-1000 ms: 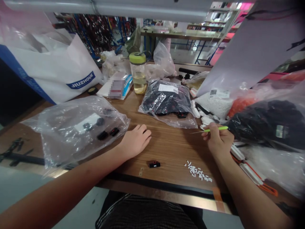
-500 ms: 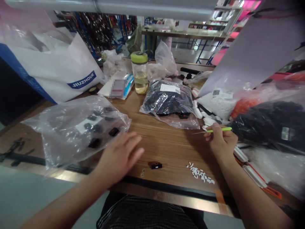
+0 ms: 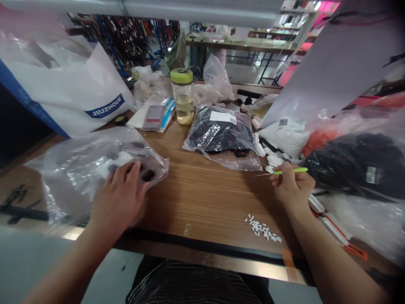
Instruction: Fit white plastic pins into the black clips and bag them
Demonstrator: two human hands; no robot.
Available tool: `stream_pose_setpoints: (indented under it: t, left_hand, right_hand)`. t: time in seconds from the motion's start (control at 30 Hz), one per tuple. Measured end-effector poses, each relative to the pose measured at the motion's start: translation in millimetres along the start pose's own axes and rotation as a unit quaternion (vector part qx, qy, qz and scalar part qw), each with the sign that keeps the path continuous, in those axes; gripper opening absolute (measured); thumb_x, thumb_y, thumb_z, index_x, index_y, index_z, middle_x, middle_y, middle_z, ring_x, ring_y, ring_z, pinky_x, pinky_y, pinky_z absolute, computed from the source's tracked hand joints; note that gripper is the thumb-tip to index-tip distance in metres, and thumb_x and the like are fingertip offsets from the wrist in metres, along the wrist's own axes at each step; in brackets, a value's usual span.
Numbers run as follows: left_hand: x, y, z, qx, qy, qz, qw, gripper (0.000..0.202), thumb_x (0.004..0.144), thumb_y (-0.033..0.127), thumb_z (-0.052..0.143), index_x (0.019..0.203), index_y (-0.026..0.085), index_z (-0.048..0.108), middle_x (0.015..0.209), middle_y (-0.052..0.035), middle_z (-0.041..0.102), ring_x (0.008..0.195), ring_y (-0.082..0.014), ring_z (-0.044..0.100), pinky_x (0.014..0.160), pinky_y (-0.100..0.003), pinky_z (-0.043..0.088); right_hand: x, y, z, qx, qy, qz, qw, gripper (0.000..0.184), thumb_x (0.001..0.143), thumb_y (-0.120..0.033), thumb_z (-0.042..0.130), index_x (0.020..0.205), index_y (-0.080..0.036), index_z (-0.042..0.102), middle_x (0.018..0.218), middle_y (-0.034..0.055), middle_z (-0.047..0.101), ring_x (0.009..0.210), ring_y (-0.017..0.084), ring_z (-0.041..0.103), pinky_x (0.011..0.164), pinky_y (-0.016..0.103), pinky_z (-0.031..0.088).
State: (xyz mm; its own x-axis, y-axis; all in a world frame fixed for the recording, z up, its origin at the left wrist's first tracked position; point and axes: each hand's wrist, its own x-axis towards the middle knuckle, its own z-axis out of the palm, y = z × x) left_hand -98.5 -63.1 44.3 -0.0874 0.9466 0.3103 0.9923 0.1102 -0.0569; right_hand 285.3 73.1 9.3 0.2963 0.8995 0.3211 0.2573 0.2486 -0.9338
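Note:
My left hand (image 3: 122,196) is over the clear plastic bag (image 3: 72,169) on the left, fingers loosely bent and thumb apart. Its palm side is hidden, and no held item shows. Beside the thumb is a small black part (image 3: 147,175) at the bag's right end. My right hand (image 3: 291,185) is closed on an awl-like tool with a green handle (image 3: 295,170), its thin metal shaft pointing left over the table. In front of that hand lies a loose pile of small white pieces (image 3: 262,228).
A bag of black parts (image 3: 218,131) lies mid-table, behind it a bottle with a green lid (image 3: 182,97). At the left stands a white shopping bag (image 3: 76,88). Bags of dark material (image 3: 354,164) and white pieces (image 3: 287,135) crowd the right. The table's front edge (image 3: 209,245) has a black strip.
My left hand has moved left and over the clear bag. The small black part that lay on the table near the front edge is gone from there. My right hand stays put with the tool.

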Motion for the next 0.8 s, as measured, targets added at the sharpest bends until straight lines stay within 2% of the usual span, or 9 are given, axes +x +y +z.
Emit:
stream_pose_setpoints:
  t: [0.03,0.1,0.2,0.27,0.3,0.43,0.53,0.67,0.8]
  left_hand:
    - [-2,-2,-0.3,-0.017,0.005,0.022,1.0,0.042,0.098,0.031,0.047,0.137,0.014,0.049,0.138,-0.0197,0.053,0.119,-0.0396,0.055,0.093,-0.056,0.051]
    - [-5,10,0.3,-0.077,-0.011,0.082,0.994,0.034,0.098,0.031,0.047,0.128,0.017,0.058,0.133,-0.015,0.058,0.115,-0.036,0.057,0.096,-0.055,0.05]
    - [7,52,2.7,-0.215,-0.032,0.192,0.957,0.027,0.1,0.024,0.045,0.119,0.02,0.064,0.122,-0.0076,0.066,0.108,-0.025,0.061,0.098,-0.045,0.051]
    - [32,84,6.4,-0.271,-0.043,0.249,0.929,0.026,0.1,0.018,0.044,0.115,0.018,0.066,0.114,-0.0056,0.069,0.104,-0.0209,0.062,0.093,-0.037,0.053]
    - [48,98,9.3,-0.272,-0.039,0.261,0.925,0.027,0.1,0.016,0.044,0.116,0.017,0.066,0.114,-0.0058,0.069,0.104,-0.0207,0.062,0.092,-0.036,0.053]
    - [109,141,25.8,-0.133,-0.052,0.241,0.96,0.029,0.1,0.013,0.043,0.117,0.016,0.065,0.118,-0.0089,0.066,0.105,-0.0239,0.059,0.086,-0.036,0.052]
    - [134,161,38.3,-0.076,-0.061,0.216,0.972,0.028,0.099,0.017,0.046,0.121,0.012,0.063,0.12,-0.0149,0.062,0.108,-0.0297,0.055,0.083,-0.04,0.052]
    - [148,171,46.1,-0.065,-0.084,0.198,0.974,0.029,0.094,0.009,0.046,0.117,0.011,0.064,0.121,-0.0178,0.058,0.112,-0.0318,0.053,0.076,-0.038,0.052]
    - [162,167,42.5,-0.067,-0.123,0.205,0.969,0.037,0.089,0.014,0.056,0.126,0.015,0.061,0.124,-0.0149,0.055,0.1,-0.0273,0.061,0.074,-0.035,0.052]
  right_hand:
    - [1,0,-1,-0.016,0.0,-0.006,1.0,0.039,0.089,-0.052,0.061,0.073,-0.017,0.068,0.053,0.0,0.06,0.041,0.011,0.051,0.042,0.024,0.04]
    - [5,0,-5,-0.078,-0.011,-0.027,0.997,0.041,0.091,-0.053,0.057,0.075,-0.018,0.068,0.054,0.0014,0.061,0.042,0.013,0.052,0.044,0.026,0.041]
    - [13,-1,-16,-0.205,-0.043,-0.07,0.975,0.039,0.094,-0.052,0.052,0.081,-0.019,0.069,0.062,0.004,0.067,0.049,0.016,0.059,0.051,0.029,0.045]
    - [18,-2,-23,-0.282,-0.065,-0.092,0.953,0.036,0.095,-0.049,0.05,0.087,-0.019,0.07,0.07,0.0057,0.072,0.056,0.019,0.064,0.056,0.029,0.047]
    - [20,-4,-25,-0.322,-0.082,-0.102,0.938,0.034,0.095,-0.046,0.051,0.091,-0.019,0.071,0.074,0.0065,0.073,0.061,0.02,0.066,0.059,0.03,0.047]
    - [24,-8,-30,-0.476,-0.186,-0.126,0.85,0.03,0.093,-0.033,0.048,0.102,-0.017,0.072,0.094,0.0112,0.076,0.082,0.026,0.071,0.072,0.033,0.049]
    - [22,-8,-27,-0.535,-0.234,-0.118,0.803,0.031,0.093,-0.029,0.046,0.108,-0.019,0.072,0.107,0.011,0.074,0.092,0.026,0.07,0.08,0.033,0.049]
    - [16,-10,-23,-0.544,-0.264,-0.111,0.788,0.034,0.091,-0.043,0.054,0.111,-0.021,0.07,0.114,0.0105,0.071,0.097,0.026,0.069,0.084,0.034,0.048]
    - [13,-19,-22,-0.546,-0.278,-0.099,0.784,0.048,0.089,-0.056,0.055,0.118,-0.019,0.067,0.118,0.0124,0.068,0.098,0.029,0.068,0.084,0.037,0.049]
